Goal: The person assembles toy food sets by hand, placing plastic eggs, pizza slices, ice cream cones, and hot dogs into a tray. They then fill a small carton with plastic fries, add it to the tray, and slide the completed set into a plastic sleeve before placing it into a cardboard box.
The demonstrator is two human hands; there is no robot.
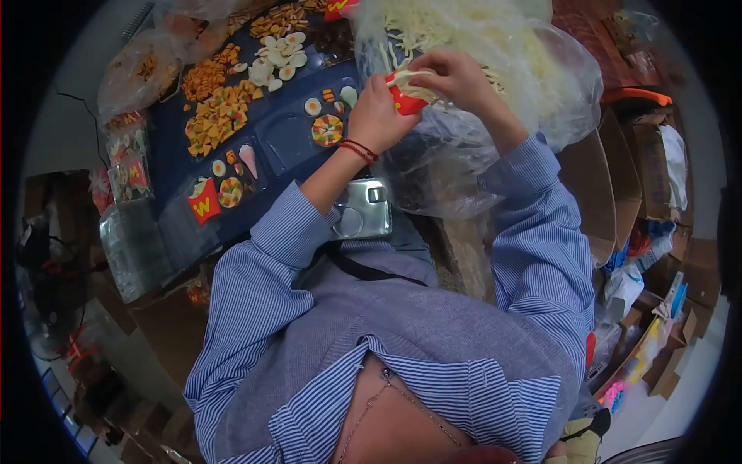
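My left hand [376, 117] is closed around a small red toy French-fry box [407, 102], with a few pale toy fries [403, 77] at its top. Fingertips of my right hand [457, 77] pinch pale fries at the box opening. Beyond both hands lies a large clear plastic bag [502, 39] full of pale fry strips. Left of my left wrist, a toy pizza [327, 130], a toy fried egg [312, 107] and a pale green-and-white cone [349, 95] lie on a clear tray. A filled red fry box [203, 203] sits with another group of toys nearer the table's left edge.
Piles of orange toy pieces [219, 124] and toy fried eggs [277, 58] cover the back left of the dark blue table. Packed sets in clear plastic [127, 166] hang along its left edge. A metal tin [363, 209] stands near my body. Open cardboard boxes [599, 189] stand at right.
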